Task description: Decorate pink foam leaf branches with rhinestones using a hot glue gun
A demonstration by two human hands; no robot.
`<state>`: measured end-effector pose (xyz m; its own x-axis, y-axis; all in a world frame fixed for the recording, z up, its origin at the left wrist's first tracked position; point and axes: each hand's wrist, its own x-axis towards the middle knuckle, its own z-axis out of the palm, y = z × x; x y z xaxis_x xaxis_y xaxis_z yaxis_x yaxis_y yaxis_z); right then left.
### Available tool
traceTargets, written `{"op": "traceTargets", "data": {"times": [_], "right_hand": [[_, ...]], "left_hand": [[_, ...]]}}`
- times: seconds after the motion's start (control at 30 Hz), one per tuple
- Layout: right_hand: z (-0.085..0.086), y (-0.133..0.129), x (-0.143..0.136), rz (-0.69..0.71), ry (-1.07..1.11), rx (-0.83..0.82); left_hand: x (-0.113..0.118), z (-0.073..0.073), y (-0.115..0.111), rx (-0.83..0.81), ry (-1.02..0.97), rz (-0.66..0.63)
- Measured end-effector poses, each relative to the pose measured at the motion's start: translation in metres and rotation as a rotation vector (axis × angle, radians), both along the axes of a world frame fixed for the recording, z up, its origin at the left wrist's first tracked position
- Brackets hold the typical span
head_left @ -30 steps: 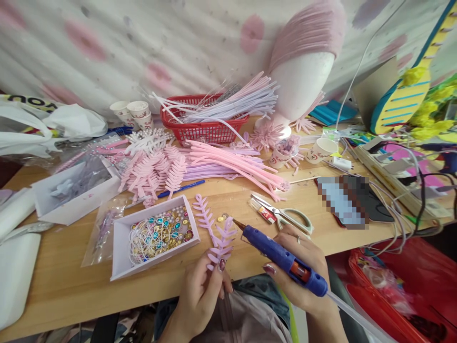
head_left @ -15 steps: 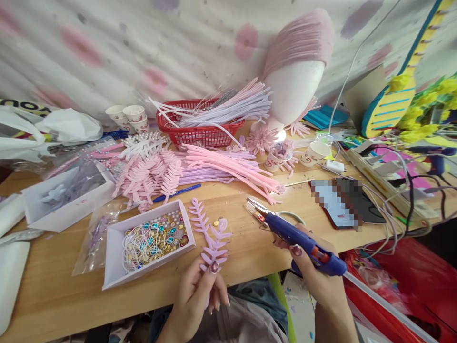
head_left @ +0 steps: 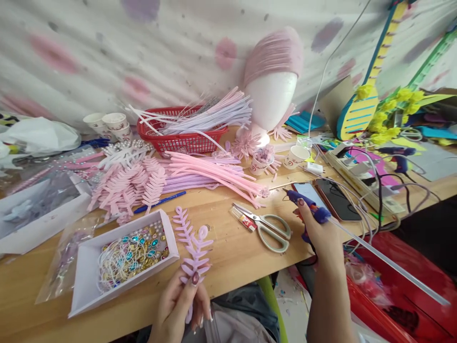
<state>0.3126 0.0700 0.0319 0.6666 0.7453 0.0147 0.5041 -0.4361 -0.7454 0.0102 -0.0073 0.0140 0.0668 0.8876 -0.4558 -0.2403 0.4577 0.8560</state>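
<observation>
Near the table's front edge my left hand pinches a lilac leafy sprig between thumb and fingers. The sprig has a curled tip, and a second lilac branch stands beside it. My right hand is wrapped round a blue glue gun, whose nozzle points left near a phone. A long clear glue stick sticks out of its back. Scissors lie between my hands with a small red-labelled tube. An open white box of gems and beads is left of the sprig.
Pink leaf pieces and pink stems lie behind the box. Further back are a red basket, paper cups and a white head form. At right are a power strip, cables and a second phone.
My right hand has moved right with the glue gun, away from the scissors, which now show fully. The view has turned rightward. My left hand still holds the sprig.
</observation>
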Motion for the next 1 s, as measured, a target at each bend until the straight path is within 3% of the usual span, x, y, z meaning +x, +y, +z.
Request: {"op": "traceTargets", "data": {"times": [0.13,0.27,0.33,0.4,0.5,0.57,0.67,0.77,1.0], "right_hand": [[0.008,0.002,0.008,0.036,-0.113,-0.12],[0.018,-0.045,0.01,-0.097,-0.193,-0.268],[0.025,-0.066,0.003,0.045,-0.132,-0.226],[0.029,-0.073,-0.016,0.329,-0.075,-0.091],[0.027,-0.049,-0.069,0.698,-0.063,0.122],[0.021,-0.022,-0.109,0.911,-0.072,0.166],[0.008,0.012,-0.152,1.116,-0.237,0.056],[-0.002,0.024,-0.166,1.176,-0.396,-0.052],[-0.013,0.014,-0.156,1.143,-0.464,-0.103]], "left_hand": [[-0.001,0.002,-0.003,0.015,0.077,0.076],[-0.002,0.002,-0.007,0.037,0.112,0.101],[-0.005,0.001,-0.01,0.034,0.122,0.117],[-0.01,0.001,-0.013,0.038,0.132,0.131],[-0.018,0.0,-0.017,0.067,0.14,0.141],[-0.022,0.001,-0.019,0.089,0.138,0.141],[-0.026,0.002,-0.02,0.09,0.118,0.147],[-0.03,0.002,-0.019,0.059,0.06,0.15],[-0.036,0.003,-0.012,0.013,-0.045,0.076]]}}
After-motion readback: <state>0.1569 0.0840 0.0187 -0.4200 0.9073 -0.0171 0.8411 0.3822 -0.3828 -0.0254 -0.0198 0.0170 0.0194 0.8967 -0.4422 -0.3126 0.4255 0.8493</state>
